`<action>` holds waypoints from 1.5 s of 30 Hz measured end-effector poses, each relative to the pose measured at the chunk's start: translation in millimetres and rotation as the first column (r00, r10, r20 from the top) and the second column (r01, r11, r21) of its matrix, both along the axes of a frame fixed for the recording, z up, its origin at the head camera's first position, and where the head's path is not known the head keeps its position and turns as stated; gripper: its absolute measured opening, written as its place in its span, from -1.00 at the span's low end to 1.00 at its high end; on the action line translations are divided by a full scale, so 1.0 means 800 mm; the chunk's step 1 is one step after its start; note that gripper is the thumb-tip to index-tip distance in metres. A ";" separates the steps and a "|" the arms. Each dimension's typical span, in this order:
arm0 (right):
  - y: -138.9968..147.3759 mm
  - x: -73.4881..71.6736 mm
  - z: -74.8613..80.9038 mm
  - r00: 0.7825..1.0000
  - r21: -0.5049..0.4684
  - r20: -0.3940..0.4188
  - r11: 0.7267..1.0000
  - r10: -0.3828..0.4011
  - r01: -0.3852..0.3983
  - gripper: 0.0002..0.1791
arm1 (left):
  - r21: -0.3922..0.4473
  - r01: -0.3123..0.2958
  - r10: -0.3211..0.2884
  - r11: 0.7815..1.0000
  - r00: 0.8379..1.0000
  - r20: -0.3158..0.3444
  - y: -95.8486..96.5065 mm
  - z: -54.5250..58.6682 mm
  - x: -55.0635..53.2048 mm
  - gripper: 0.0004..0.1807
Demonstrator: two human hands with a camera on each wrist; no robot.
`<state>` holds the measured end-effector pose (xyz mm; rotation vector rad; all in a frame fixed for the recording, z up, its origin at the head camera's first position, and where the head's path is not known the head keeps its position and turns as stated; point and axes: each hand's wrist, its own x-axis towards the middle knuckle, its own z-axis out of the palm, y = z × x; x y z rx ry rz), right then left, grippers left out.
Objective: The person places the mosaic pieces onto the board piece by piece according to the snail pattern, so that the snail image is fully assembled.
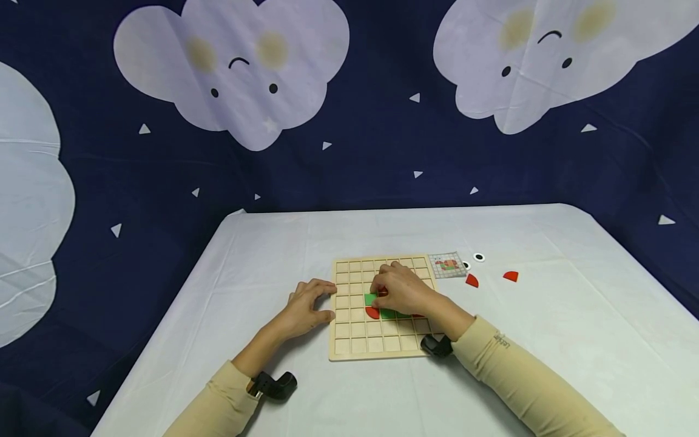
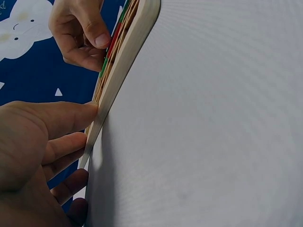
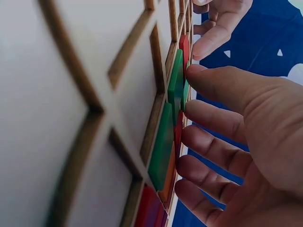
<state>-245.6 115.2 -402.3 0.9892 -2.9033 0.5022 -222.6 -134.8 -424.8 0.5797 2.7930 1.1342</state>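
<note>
A wooden grid board (image 1: pixel 355 347) lies on the white table. My left hand (image 1: pixel 306 309) touches its left edge with thumb and fingertips, the fingers apart. Over the middle of the board, my right hand (image 1: pixel 406 291) has its fingertips on the pieces set in the grid. A green square (image 1: pixel 370 299) and a red rounded piece (image 1: pixel 372 312) show beside its thumb. More green pieces (image 3: pixel 161 149), an orange one (image 3: pixel 167 175) and red ones (image 3: pixel 147 205) sit in the cells in the right wrist view. The hand hides part of the pieces in the head view.
A pattern card (image 1: pixel 448 265) lies against the board's right side. Beyond it are two white discs with black dots (image 1: pixel 479 257) and two loose red quarter-round pieces (image 1: pixel 510 277). A dark cloud-print cloth (image 1: pixel 377 121) hangs behind the table.
</note>
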 end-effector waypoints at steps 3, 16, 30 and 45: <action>0.000 0.000 0.001 1.000 -0.003 0.003 1.000 -0.003 0.003 -0.77 | -0.003 0.001 -0.001 1.000 1.000 -0.001 0.000 0.000 0.000 -0.46; 0.015 0.004 0.016 0.998 -0.054 0.022 0.996 -0.063 0.065 -0.74 | 0.001 0.007 -0.007 1.000 1.000 -0.005 0.001 0.001 0.001 -0.46; 0.126 -0.001 0.024 0.952 -0.083 0.009 0.948 -0.307 0.306 -0.67 | -0.004 -0.001 0.001 1.000 1.000 -0.007 0.000 0.001 0.001 -0.46; 0.206 0.004 0.002 0.893 -0.079 0.028 0.890 -0.449 0.450 -0.60 | -0.015 -0.001 0.001 1.000 1.000 -0.022 -0.001 -0.005 -0.002 -0.46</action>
